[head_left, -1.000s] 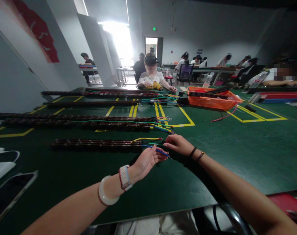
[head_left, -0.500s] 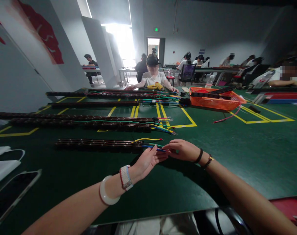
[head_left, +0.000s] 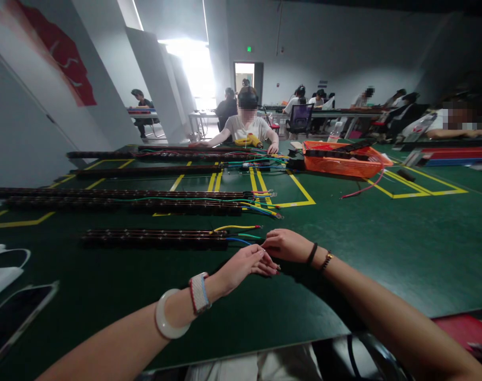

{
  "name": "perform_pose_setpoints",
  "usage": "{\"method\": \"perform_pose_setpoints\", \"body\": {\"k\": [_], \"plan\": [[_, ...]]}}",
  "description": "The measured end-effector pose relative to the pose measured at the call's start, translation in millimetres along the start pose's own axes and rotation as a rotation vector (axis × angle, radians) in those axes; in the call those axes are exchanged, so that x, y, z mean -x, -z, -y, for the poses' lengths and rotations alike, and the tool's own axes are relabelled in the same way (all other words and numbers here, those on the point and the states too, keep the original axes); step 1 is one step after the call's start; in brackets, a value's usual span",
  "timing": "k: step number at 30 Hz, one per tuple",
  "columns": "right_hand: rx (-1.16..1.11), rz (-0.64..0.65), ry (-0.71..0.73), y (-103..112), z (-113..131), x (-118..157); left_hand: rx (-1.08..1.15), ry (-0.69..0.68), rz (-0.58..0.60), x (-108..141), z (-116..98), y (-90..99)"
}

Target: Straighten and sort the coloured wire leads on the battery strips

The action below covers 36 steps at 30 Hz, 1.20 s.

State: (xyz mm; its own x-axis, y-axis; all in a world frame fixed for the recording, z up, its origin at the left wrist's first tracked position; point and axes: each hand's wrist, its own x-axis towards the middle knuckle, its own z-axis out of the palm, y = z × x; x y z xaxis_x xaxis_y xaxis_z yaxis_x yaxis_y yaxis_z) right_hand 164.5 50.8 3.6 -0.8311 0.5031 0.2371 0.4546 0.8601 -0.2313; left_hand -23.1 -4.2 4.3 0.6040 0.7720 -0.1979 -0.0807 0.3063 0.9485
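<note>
In front of me on the green table lies a short dark wire harness (head_left: 157, 238) with yellow, green and blue wires at its right end. The blue wire (head_left: 238, 241) runs into my left hand (head_left: 247, 266), whose thumb and fingers are closed on it. A small metal tip (head_left: 278, 268) shows by the left fingertips. My right hand (head_left: 286, 246) is closed in a pinch just above the left thumb. The green wire (head_left: 249, 236) reaches its fingers, and its end is hidden there. The yellow wire (head_left: 237, 227) lies loose, untouched by either hand.
Longer dark harnesses (head_left: 145, 202) with loose wire ends lie beyond. Farther back are an orange basket (head_left: 340, 166), a yellow heat gun (head_left: 249, 141) and a seated co-worker (head_left: 247, 127). A phone (head_left: 18, 317) and white objects (head_left: 2, 280) lie at left.
My left hand has moved slightly down from the harness, and its fingers curl more. The right hand stays close to it. The view has shifted a little.
</note>
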Motion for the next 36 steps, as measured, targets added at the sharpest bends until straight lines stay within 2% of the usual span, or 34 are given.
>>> {"method": "perform_pose_setpoints", "body": {"k": [6, 8, 13, 16, 19, 23, 28, 36], "plan": [[-0.032, -0.059, 0.007, 6, -1, 1, -0.018, -0.001, 0.015, 1, 0, 0.6], [-0.09, -0.142, -0.079, 10, -6, 3, -0.019, -0.006, 0.016, 1, 0, 0.9], [-0.214, -0.399, -0.441, 8, -36, 12, -0.061, -0.001, 0.064, 1, 0, 1.8], [-0.315, -0.469, -0.569, 2, -51, 16, -0.074, 0.004, 0.065, 1, 0, 1.9], [-0.358, -0.491, -0.631, -3, -54, 15, -0.078, 0.018, 0.107, 2, -1, 2.1], [-0.313, -0.46, -0.603, -7, -48, 8, -0.18, 0.079, 0.178, 7, -3, 2.2], [-0.215, -0.453, -0.504, -12, -39, -3, -0.254, 0.102, 0.159, 6, -1, 1.5], [-0.119, -0.247, -0.336, -18, -17, -12, -0.258, 0.105, 0.14, 3, 0, 0.9]]}}
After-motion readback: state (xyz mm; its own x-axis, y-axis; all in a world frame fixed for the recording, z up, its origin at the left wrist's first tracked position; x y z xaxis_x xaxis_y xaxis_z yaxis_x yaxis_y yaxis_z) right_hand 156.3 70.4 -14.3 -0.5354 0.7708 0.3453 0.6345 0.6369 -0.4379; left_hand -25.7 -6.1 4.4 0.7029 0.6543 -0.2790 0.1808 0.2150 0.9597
